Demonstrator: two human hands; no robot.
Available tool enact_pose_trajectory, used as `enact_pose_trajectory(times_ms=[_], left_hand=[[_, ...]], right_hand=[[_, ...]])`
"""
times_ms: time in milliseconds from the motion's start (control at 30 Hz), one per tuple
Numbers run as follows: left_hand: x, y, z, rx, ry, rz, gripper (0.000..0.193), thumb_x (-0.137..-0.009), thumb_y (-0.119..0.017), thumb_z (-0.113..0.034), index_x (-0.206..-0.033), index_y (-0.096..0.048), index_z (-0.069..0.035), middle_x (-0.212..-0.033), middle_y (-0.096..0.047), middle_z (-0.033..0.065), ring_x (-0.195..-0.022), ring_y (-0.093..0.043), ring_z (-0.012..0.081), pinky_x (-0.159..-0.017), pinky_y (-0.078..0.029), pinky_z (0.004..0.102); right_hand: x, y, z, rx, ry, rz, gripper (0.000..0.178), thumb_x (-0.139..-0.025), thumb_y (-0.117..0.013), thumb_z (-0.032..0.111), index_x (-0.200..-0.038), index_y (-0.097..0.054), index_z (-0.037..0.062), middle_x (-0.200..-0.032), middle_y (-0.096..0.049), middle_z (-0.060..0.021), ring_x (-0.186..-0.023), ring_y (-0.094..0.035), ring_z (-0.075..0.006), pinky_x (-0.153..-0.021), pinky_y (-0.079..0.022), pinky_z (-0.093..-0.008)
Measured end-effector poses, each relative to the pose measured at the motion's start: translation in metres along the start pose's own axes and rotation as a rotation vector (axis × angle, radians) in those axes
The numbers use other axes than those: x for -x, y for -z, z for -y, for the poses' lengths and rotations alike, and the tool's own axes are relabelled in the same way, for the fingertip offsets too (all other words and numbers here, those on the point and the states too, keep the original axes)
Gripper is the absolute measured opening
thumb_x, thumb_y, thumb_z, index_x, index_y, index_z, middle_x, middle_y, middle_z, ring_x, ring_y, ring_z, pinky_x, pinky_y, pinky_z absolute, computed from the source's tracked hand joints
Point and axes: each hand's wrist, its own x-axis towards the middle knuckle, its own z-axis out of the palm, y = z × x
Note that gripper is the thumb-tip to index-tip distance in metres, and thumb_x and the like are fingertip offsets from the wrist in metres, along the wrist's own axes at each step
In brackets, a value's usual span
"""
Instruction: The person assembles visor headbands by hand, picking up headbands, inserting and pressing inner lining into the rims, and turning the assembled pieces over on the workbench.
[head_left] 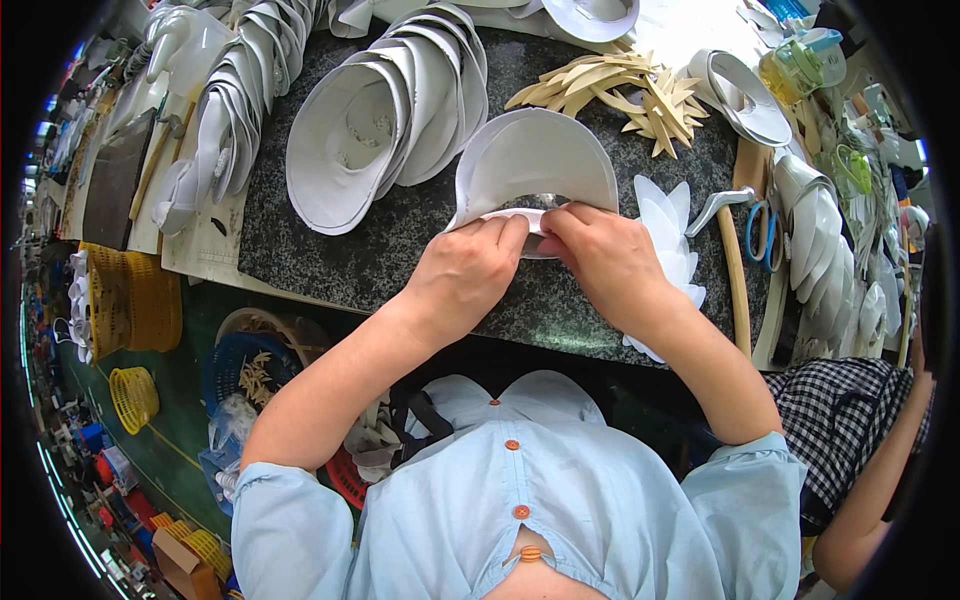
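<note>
A white shoe upper with a broad rounded flap stands tilted up over the dark speckled slab, its near edge bent around an opening. My left hand grips this edge on the left, fingers curled over it. On the right, my right hand pinches the same edge, with thumb and fingers close together. Both hands almost meet at the middle of the edge. My fingertips partly hide the fold between them.
Stacked white uppers stand left on the slab. Tan curved strips lie behind; white petal-shaped pieces, a hammer and blue-handled scissors lie right. Yellow baskets stand at left. Another person's arm shows at far right.
</note>
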Motion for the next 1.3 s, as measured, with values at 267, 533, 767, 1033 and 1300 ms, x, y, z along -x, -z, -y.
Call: enact_pose_trajectory(times_ms=[267, 533, 767, 1033, 1300], left_hand=[[0.000, 0.000, 0.004, 0.055, 0.010, -0.020, 0.014, -0.083, -0.062, -0.002, -0.096, -0.056, -0.003, -0.079, -0.063, 0.0102, -0.076, -0.067, 0.0246, -0.069, -0.056, 0.0364], [0.010, -0.001, 0.008, 0.034, -0.118, 0.035, 0.025, -0.082, -0.060, -0.004, -0.106, -0.058, 0.003, -0.108, -0.065, 0.0197, -0.107, -0.066, 0.0304, -0.093, -0.053, 0.0357], [0.021, 0.004, 0.002, -0.360, -0.360, 0.091, 0.031, -0.084, -0.056, -0.016, -0.110, -0.061, 0.002, -0.116, -0.063, 0.0243, -0.118, -0.059, 0.0351, -0.105, -0.045, 0.0433], [0.031, -0.005, 0.001, -0.340, -0.293, 0.035, 0.022, -0.087, -0.056, -0.018, -0.104, -0.060, -0.004, -0.119, -0.063, 0.0266, -0.115, -0.060, 0.0347, -0.106, -0.043, 0.0425], [0.021, -0.006, -0.007, -0.424, -0.302, 0.022, 0.024, -0.087, -0.057, -0.019, -0.106, -0.059, -0.005, -0.118, -0.062, 0.0288, -0.107, -0.063, 0.0344, -0.097, -0.049, 0.0391]], right_hand=[[0.001, -0.008, 0.013, 0.257, 0.031, -0.082, 0.016, -0.076, -0.067, 0.003, -0.089, -0.059, 0.0033, -0.088, -0.060, -0.0080, -0.087, -0.064, -0.0236, -0.070, -0.054, -0.0342], [0.017, 0.001, 0.000, 0.186, 0.213, -0.010, 0.022, -0.074, -0.065, 0.004, -0.095, -0.061, -0.0018, -0.093, -0.062, -0.0110, -0.091, -0.064, -0.0250, -0.075, -0.055, -0.0332], [0.021, -0.002, 0.003, 0.246, 0.282, 0.094, 0.048, -0.076, -0.063, 0.007, -0.122, -0.059, -0.0070, -0.116, -0.057, -0.0154, -0.113, -0.054, -0.0280, -0.092, -0.050, -0.0361], [0.014, -0.015, 0.014, 0.464, 0.280, -0.045, 0.043, -0.079, -0.062, 0.015, -0.114, -0.061, -0.0102, -0.113, -0.056, -0.0181, -0.111, -0.051, -0.0293, -0.098, -0.043, -0.0372], [0.012, -0.020, 0.015, 0.466, 0.154, -0.026, 0.043, -0.076, -0.063, 0.015, -0.108, -0.061, -0.0126, -0.108, -0.056, -0.0194, -0.108, -0.053, -0.0315, -0.094, -0.046, -0.0358]])
